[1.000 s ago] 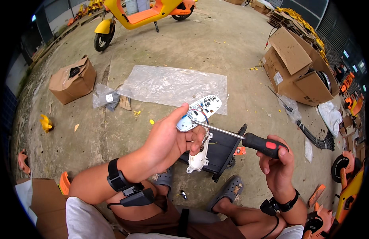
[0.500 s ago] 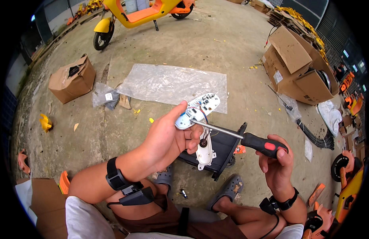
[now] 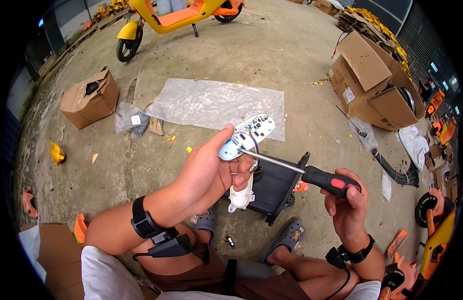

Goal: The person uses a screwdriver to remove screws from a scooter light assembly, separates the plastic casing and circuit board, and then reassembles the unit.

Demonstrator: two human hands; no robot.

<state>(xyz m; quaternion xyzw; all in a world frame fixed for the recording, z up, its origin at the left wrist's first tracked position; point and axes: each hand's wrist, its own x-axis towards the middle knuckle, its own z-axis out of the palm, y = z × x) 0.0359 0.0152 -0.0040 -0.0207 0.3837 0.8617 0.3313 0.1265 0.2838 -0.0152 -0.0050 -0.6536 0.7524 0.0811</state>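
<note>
My left hand (image 3: 211, 165) is closed on a long oval white circuit board (image 3: 256, 129), its thumb along the edge and fingers curled beneath. Coloured wires run from the board down to a white plastic housing (image 3: 241, 197), which hangs below my fingers. In my right hand (image 3: 347, 202) is a screwdriver (image 3: 326, 181) with a black and red handle. Its metal shaft points left, and the tip meets the board's lower part near my left fingers. Whether a screw lies under the tip is too small to tell.
A black padded frame (image 3: 279, 187) lies on the concrete beneath my hands. Beyond it stretches a clear plastic sheet (image 3: 216, 102). Cardboard boxes stand at left (image 3: 91, 100) and right (image 3: 361, 82). Black cables (image 3: 396, 167) lie at right, and a yellow scooter (image 3: 176, 20) stands farther off.
The white housing has swung to the left under my left hand. The board has tilted and risen very slightly; the screwdriver tip stays against it.
</note>
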